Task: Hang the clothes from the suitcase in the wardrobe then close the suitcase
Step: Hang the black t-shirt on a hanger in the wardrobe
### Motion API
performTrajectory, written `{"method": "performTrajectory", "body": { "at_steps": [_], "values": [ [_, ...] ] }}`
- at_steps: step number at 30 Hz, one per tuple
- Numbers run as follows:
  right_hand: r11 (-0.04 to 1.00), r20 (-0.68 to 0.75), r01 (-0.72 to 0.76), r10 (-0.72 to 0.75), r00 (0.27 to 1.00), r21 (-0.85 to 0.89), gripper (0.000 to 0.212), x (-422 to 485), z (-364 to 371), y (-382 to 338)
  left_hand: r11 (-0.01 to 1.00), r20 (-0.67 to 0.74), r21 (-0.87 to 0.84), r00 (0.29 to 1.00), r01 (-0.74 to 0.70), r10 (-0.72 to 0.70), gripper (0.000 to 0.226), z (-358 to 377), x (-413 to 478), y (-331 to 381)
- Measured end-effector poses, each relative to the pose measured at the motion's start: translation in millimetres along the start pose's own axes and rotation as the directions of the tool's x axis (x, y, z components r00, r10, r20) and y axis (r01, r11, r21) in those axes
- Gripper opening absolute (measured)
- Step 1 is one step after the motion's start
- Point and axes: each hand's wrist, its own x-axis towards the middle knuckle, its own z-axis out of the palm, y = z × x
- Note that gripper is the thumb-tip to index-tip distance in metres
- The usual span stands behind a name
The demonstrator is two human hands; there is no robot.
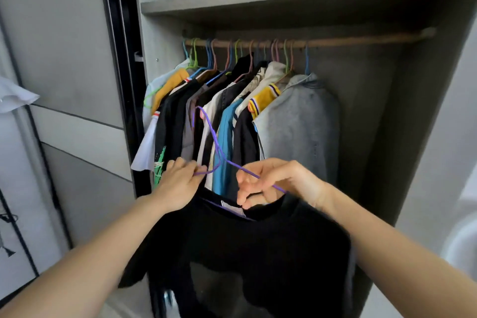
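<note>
Fitting the black T-shirt (pixel 258 253) onto the purple hanger (pixel 219 150) in front of the open wardrobe (pixel 374 111), the person is mid hanging step. Left hand (pixel 180 181) pinches the hanger's left arm w/ curled fingers (pixel 180 164); right hand (pixel 278 183) curls round the right arm & collar. Shirt hangs below both hands, not yet on the rail (pixel 361 40); suitcase not in view. Next, prob.: seat the shoulders, then lift the hook to the bare rail right of the grey jacket (pixel 296 124)
</note>
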Motion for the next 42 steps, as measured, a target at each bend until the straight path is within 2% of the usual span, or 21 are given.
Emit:
{"method": "performTrajectory", "body": {
  "at_steps": [3,5,7,8,10,11,13,14,16,18,20,23,24,27,30,33,37,42],
  "values": [
    [0.942,0.042,0.113,-0.133,0.99,0.317,0.02,-6.1,-1.4,-10.3,0.984,0.083,-0.179,0.996,-0.007,0.022,0.032,17.4,2.9,16.5],
    [0.951,0.057,0.064,-0.085,0.995,0.304,0.03,-6.1,-8.9,-25.3,0.965,0.129,-0.259,0.989,-0.041,0.076,0.047,28.1,2.4,31.6],
    [0.973,-0.019,-0.021,0.027,0.999,0.228,0.051,-4.4,-22.9,-38.6,0.931,0.192,-0.358,0.97,-0.073,0.15,0.06,37.6,1.6,52.8],
    [0.968,-0.074,-0.046,0.066,0.995,0.246,0.054,-6.0,-25.7,-44.0,0.911,0.23,-0.405,0.956,-0.074,0.18,0.063,42.4,3.4,63.4],
    [0.947,-0.201,0.013,0.054,0.978,0.321,0.032,-12.8,-22.3,-54.7,0.901,0.286,-0.417,0.924,-0.118,0.253,0.06,47.0,10.8,85.4],
    [0.952,-0.315,0.035,0.066,0.947,0.304,0.021,-14.5,-19.8,-59.2,0.903,0.278,-0.388,0.912,-0.182,0.303,0.06,47.2,15.9,93.3],
    [0.982,-0.627,0.043,0.082,0.775,0.182,0.017,-20.6,-18.5,-67.7,0.9,0.243,-0.312,0.891,-0.303,0.384,0.066,48.1,27.9,107.1],
    [0.994,-0.718,0.069,0.014,0.696,0.086,0.023,-21.9,-18.8,-71.3,0.904,0.225,-0.276,0.893,-0.325,0.39,0.064,45.3,34.2,113.2],
    [0.986,-0.788,0.039,-0.151,0.597,-0.16,0.027,-19.6,-23.1,-75.9,0.907,0.153,-0.22,0.905,-0.359,0.396,0.058,37.7,51.8,118.9],
    [0.931,-0.818,-0.06,-0.285,0.5,-0.361,0.025,-17.2,-26.4,-75.9,0.892,0.064,-0.184,0.901,-0.413,0.43,0.057,26.8,68.8,120.7],
    [0.905,-0.856,-0.117,-0.337,0.393,-0.41,0.026,-9.8,-37.5,-73.7,0.886,-0.007,-0.12,0.893,-0.448,0.451,0.064,16.4,85.2,120.3],
    [0.886,-0.893,-0.171,-0.393,0.218,-0.432,0.027,10.3,-62.2,-72.3,0.922,-0.039,-0.123,0.93,-0.367,0.365,0.069,3.3,99.8,125.1],
    [0.869,-0.889,-0.203,-0.42,0.182,-0.452,0.029,16.5,-70.6,-71.6,0.932,-0.056,-0.106,0.938,-0.347,0.343,0.067,0.7,104.6,126.3],
    [0.841,-0.877,-0.247,-0.459,0.144,-0.481,0.046,32.4,-101.9,-73.6,0.954,-0.09,-0.101,0.958,-0.281,0.273,0.065,4.0,124.7,124.0],
    [0.8,-0.855,-0.313,-0.51,0.095,-0.512,0.049,44.5,-130.7,-86.5,0.956,-0.15,-0.076,0.951,-0.284,0.27,0.065,8.6,138.4,117.1],
    [0.767,-0.837,-0.37,-0.543,0.063,-0.525,0.051,59.0,-164.2,-107.5,0.969,-0.113,-0.058,0.966,-0.242,0.235,0.068,7.8,158.4,114.9],
    [0.786,-0.872,-0.418,-0.488,0.035,-0.456,0.057,67.4,-202.7,-118.1,0.966,-0.092,-0.107,0.969,-0.237,0.228,0.065,15.5,179.7,112.2],
    [0.818,-0.907,-0.411,-0.416,0.058,-0.402,0.044,70.6,-237.2,-97.6,0.959,-0.155,0.023,0.947,-0.282,0.282,0.053,33.4,194.7,108.3]
  ]
}}
